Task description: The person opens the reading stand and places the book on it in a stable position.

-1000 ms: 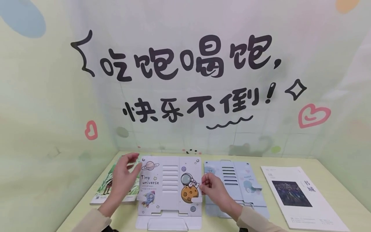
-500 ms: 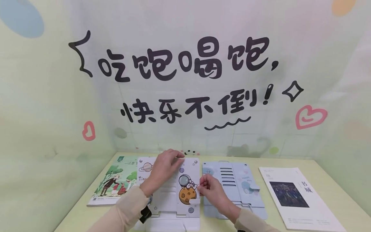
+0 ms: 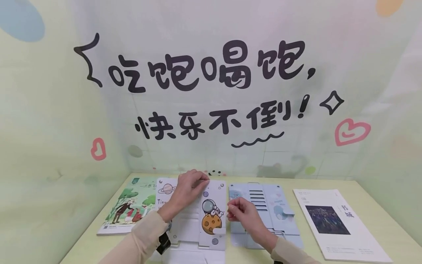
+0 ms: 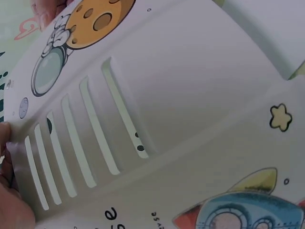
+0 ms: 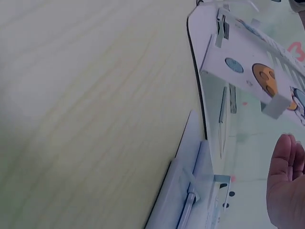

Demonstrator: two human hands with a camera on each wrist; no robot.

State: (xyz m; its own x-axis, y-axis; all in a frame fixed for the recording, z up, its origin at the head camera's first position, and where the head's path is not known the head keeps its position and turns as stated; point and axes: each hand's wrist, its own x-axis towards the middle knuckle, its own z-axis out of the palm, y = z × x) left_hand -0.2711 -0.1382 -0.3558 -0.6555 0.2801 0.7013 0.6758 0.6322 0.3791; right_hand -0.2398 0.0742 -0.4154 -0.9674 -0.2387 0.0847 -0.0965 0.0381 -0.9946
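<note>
A white book stand (image 3: 188, 233) with an astronaut, a planet and a rocket printed on it stands tilted up on the table. My left hand (image 3: 188, 189) grips its top edge, and the forearm covers part of the lettering. In the left wrist view the thumb (image 4: 14, 210) lies at the slotted end of the panel. My right hand (image 3: 245, 216), fingers loosely bent, is just beside the stand's right edge. The right wrist view shows that hand (image 5: 286, 181) apart from the panel and holding nothing.
A light blue book stand (image 3: 280, 223) is behind the right hand. On the left lies a green illustrated book (image 3: 132, 205), partly covered by the white stand. A white book (image 3: 349, 244) with a dark picture lies at the right. A printed wall stands behind the table.
The left hand has moved right from the stand's left side to its top edge and taken hold there. The right hand has come slightly away from the right edge.
</note>
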